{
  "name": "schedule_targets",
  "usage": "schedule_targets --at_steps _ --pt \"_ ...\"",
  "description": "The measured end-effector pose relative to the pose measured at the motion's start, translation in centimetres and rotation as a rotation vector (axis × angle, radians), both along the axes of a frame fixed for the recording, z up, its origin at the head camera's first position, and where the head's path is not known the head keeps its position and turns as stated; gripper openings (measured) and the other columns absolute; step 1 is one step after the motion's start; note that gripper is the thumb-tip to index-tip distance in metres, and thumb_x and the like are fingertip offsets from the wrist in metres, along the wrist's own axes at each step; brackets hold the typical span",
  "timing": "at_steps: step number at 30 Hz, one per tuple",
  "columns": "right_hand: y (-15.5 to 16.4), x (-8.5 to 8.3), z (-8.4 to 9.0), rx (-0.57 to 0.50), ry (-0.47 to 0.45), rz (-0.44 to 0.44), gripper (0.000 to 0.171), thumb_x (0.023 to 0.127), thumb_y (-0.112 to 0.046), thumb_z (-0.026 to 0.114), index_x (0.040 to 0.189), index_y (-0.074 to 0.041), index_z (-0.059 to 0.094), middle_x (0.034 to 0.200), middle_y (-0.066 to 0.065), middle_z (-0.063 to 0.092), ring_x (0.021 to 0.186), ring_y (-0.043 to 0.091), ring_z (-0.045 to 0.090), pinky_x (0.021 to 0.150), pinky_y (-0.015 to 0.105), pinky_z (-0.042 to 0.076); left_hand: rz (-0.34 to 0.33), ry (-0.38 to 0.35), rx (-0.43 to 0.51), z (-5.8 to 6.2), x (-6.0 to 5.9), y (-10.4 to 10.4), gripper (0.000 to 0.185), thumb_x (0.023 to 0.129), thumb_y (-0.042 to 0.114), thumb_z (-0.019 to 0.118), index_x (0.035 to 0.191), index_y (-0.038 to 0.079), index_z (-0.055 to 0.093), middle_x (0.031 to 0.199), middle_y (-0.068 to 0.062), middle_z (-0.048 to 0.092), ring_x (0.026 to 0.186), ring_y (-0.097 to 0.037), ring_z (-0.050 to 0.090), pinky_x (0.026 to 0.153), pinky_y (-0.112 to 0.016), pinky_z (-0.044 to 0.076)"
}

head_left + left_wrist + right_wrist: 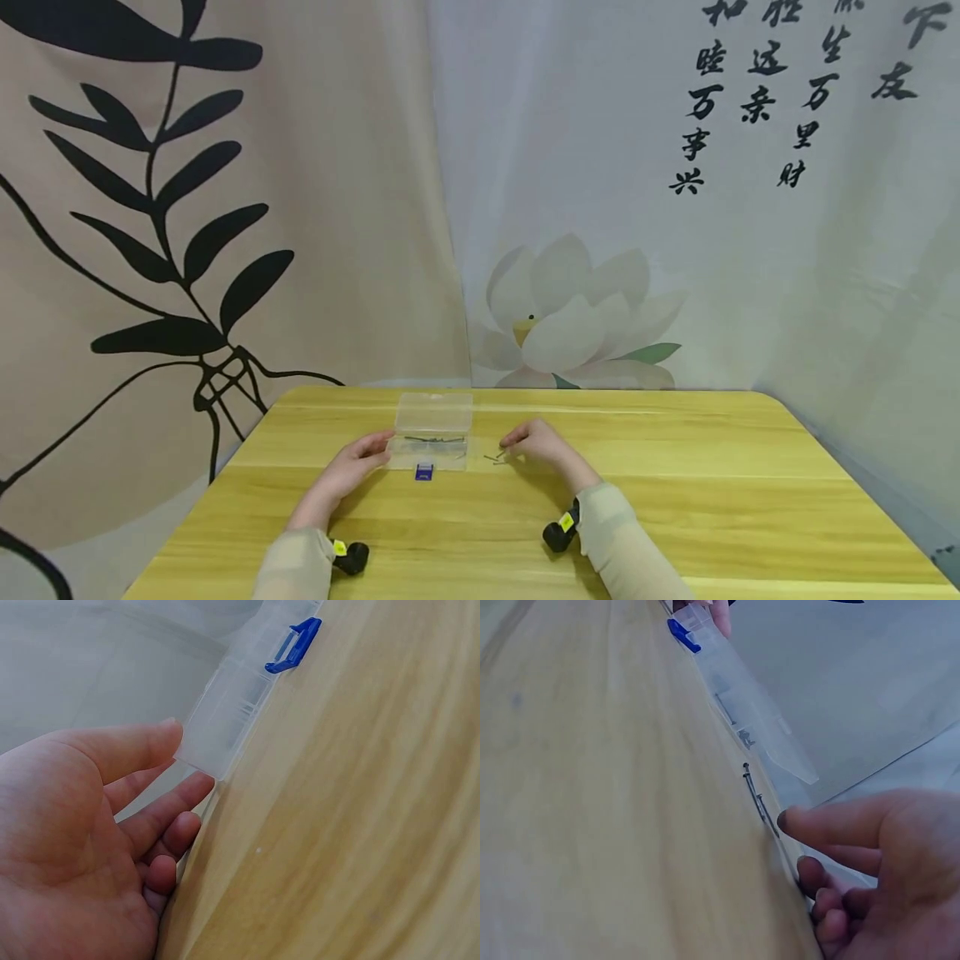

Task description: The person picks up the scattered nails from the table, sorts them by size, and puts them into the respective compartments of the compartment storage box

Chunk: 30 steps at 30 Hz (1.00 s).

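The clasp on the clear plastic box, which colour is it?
The clasp is blue; the left wrist view shows it best.

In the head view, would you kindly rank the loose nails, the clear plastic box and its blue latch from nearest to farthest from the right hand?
From the right hand:
1. Loose nails, on the table at its fingertips.
2. Clear plastic box, further left, lid open.
3. Blue latch, on the box's near edge, close to call against the box itself.

- I see one clear plastic box [432, 433] with one blue latch [424, 472].
- I count two hands: left hand [358, 464], right hand [537, 442].
- A few loose nails [495, 457]; exact count unclear.
- One wooden table [712, 500].
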State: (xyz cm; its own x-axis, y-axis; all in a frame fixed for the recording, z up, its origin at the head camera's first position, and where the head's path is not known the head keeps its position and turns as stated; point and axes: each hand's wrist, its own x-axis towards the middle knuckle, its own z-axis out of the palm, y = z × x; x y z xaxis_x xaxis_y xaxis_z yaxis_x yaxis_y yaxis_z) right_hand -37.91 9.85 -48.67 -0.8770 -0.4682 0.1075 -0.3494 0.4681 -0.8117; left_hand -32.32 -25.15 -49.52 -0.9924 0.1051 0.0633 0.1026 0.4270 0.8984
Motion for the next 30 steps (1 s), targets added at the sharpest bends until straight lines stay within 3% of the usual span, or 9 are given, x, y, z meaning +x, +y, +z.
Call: schedule_targets --at_steps 7,16,30 --pt "-0.1 0.0 -0.2 0.031 0.000 -0.022 0.016 0.085 -0.004 0.069 0.100 -0.003 0.075 0.099 0.006 0.072 0.100 0.024 0.063 0.086 0.040 0.050 -0.001 -0.004 -0.006 0.2 -0.3 0.1 0.045 0.099 0.015 0.057 0.143 0.005 0.048 0.141 -0.025 0.044 0.130 -0.042 0.039 0.105 -0.056 0.033" --pt "-0.6 0.1 -0.3 0.050 0.005 -0.076 0.007 0.081 -0.002 0.073 0.087 -0.005 0.075 0.085 0.000 0.069 0.079 0.012 0.058 0.072 0.031 0.049 -0.005 -0.008 0.004 0.3 -0.3 0.0 0.046 0.099 0.014 0.057 0.143 0.005 0.047 0.141 -0.025 0.044 0.130 -0.041 0.040 0.105 -0.055 0.034" --pt "-0.9 0.3 -0.2 0.092 0.031 -0.077 0.004 0.083 -0.004 0.074 0.082 -0.001 0.074 0.082 0.000 0.069 0.068 0.013 0.049 0.060 0.026 0.041 0.010 -0.009 0.013 -0.2 -0.3 -0.2 0.046 0.099 0.013 0.057 0.143 0.006 0.048 0.141 -0.024 0.045 0.129 -0.041 0.040 0.104 -0.055 0.034"
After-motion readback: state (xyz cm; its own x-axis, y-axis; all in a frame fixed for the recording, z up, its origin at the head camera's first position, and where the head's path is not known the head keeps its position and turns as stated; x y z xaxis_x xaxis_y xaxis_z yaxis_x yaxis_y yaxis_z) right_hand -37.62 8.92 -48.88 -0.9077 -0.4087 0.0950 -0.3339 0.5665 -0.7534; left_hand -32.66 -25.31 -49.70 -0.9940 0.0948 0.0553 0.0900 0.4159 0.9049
